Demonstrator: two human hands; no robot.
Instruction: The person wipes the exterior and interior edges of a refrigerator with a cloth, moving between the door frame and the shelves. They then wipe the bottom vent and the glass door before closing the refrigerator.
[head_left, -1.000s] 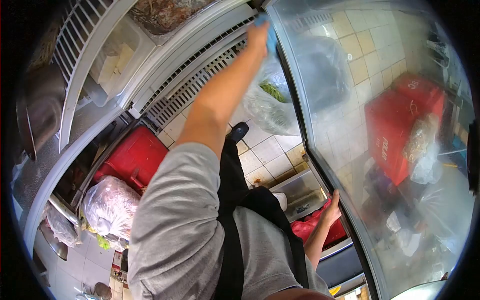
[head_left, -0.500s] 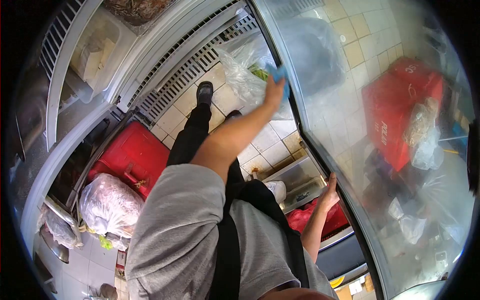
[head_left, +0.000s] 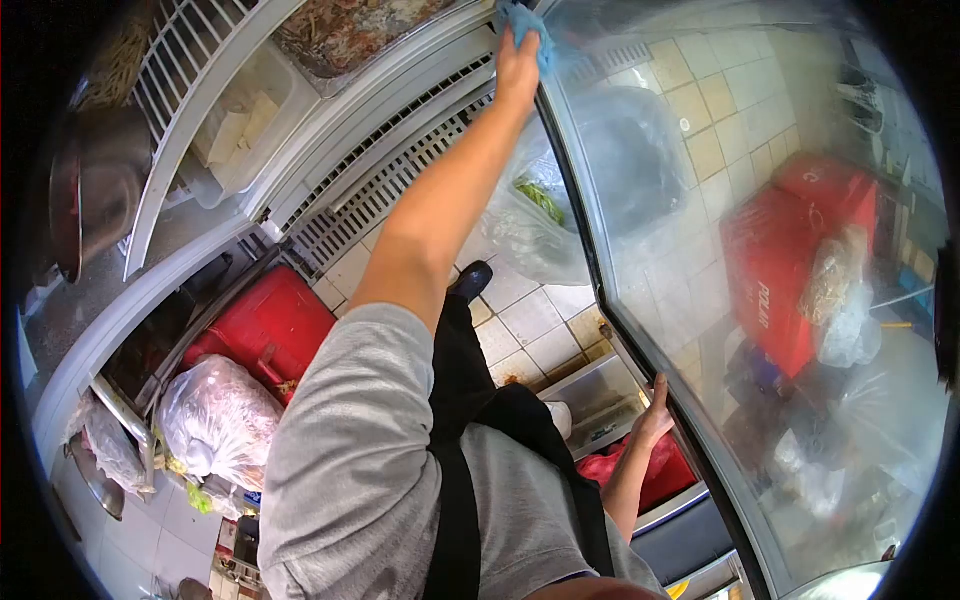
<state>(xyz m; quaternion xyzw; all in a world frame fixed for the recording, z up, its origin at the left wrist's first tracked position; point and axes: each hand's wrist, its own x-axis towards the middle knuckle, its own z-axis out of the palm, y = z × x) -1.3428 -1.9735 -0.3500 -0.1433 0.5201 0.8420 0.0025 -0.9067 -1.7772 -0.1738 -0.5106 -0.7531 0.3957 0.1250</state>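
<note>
My left hand [head_left: 516,68] stretches far forward, its fingers closed on a blue cloth [head_left: 528,25] at the top end of the glass door's frame [head_left: 577,190]. My right hand [head_left: 654,418] grips the same door's dark edge lower down, thumb up along it. The glass [head_left: 690,270] is hazy, with smears and reflections. Just beyond the frame's near side hangs or rests a clear plastic bag [head_left: 530,235] with green vegetables [head_left: 541,200] inside; what supports it is unclear.
At left, a red container [head_left: 265,325] sits beside a stuffed plastic bag [head_left: 220,420]. Above are a wire shelf [head_left: 190,130], a plastic tub [head_left: 245,130] and a food tray [head_left: 345,35]. A red box [head_left: 775,260] shows through the glass. Below are floor tiles [head_left: 530,320] and my shoe [head_left: 472,280].
My left hand has moved forward along the door frame with the blue cloth, to its top end. My right hand still holds the door edge. The view has shifted slightly.
</note>
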